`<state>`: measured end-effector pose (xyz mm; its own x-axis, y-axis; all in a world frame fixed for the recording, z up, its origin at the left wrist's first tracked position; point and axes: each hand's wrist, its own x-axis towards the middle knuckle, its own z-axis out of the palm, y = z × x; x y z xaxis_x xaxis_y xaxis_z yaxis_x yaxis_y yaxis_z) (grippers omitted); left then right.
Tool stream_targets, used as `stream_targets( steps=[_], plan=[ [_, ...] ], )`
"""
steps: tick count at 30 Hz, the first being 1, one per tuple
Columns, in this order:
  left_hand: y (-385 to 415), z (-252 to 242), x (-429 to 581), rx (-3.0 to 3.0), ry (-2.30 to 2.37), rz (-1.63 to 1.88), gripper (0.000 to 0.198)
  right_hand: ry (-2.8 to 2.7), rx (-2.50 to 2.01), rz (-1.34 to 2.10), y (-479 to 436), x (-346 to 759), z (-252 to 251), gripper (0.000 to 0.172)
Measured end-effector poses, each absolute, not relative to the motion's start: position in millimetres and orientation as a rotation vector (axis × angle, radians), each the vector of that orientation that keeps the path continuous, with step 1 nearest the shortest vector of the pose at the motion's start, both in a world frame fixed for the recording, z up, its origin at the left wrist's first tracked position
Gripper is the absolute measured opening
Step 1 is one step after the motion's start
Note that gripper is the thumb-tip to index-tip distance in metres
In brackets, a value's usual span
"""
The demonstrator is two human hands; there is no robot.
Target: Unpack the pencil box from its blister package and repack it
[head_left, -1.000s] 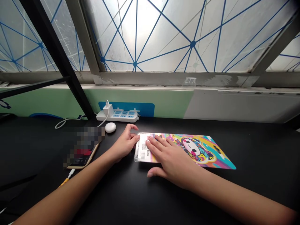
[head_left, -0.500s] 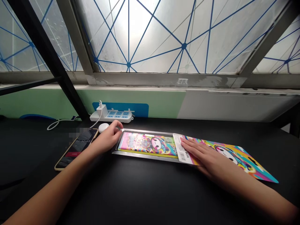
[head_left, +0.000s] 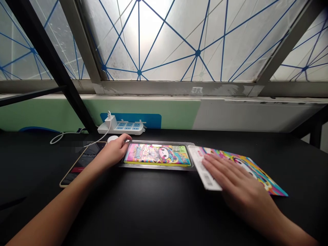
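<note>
A clear plastic tray (head_left: 159,166) lies on the black table (head_left: 153,212), holding a flat, brightly printed box (head_left: 157,154) with a cartoon face. My left hand (head_left: 114,152) grips the tray's left end, fingers curled over its edge. To the right lies a colourful cardboard sleeve (head_left: 256,172) with a white barcode strip, fully off the tray and slightly turned. My right hand (head_left: 235,182) rests flat on that sleeve, fingers stretched out and together.
A phone (head_left: 82,162) lies left of my left hand, with a white round earbud case (head_left: 112,138) behind it. A white power strip (head_left: 121,127) with a charger and cable sits against the green wall. A black diagonal post (head_left: 51,61) stands at the left.
My right hand slid the cardboard sleeve to the right, off the tray, exposing the printed box. My left hand moved left with the tray's end and kept hold of it.
</note>
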<state>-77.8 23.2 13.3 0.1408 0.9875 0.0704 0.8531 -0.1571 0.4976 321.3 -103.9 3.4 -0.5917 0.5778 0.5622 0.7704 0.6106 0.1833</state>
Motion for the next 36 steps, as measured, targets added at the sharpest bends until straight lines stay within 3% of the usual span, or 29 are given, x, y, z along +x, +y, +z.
stream_targets(
  steps=[9,11,13,15,23,30,36],
  plan=[
    [1,6,-43,2.101,1.549,0.64,0.029,-2.515,-0.761,-0.573,-154,202,-42,0.031],
    [-2,7,-40,2.126,1.539,0.654,0.028,-2.502,-0.761,-0.543,-139,189,-43,0.033],
    [-2,7,-39,2.15,1.532,0.67,0.029,-2.665,-0.804,-0.358,-119,182,-36,0.052],
    [-2,6,-40,2.17,1.514,0.709,0.033,-2.704,-0.893,-0.206,-101,179,-26,0.06],
    [-1,3,-39,2.44,1.467,0.769,0.039,-2.657,-0.875,0.169,-75,180,-15,0.041],
    [-8,-1,-26,2.558,1.306,0.622,0.043,-2.678,-0.72,-0.009,-63,180,-22,0.032],
    [-5,-2,-31,2.553,1.299,0.47,0.055,-2.535,-0.539,-0.356,-52,198,-5,0.019]
  ],
)
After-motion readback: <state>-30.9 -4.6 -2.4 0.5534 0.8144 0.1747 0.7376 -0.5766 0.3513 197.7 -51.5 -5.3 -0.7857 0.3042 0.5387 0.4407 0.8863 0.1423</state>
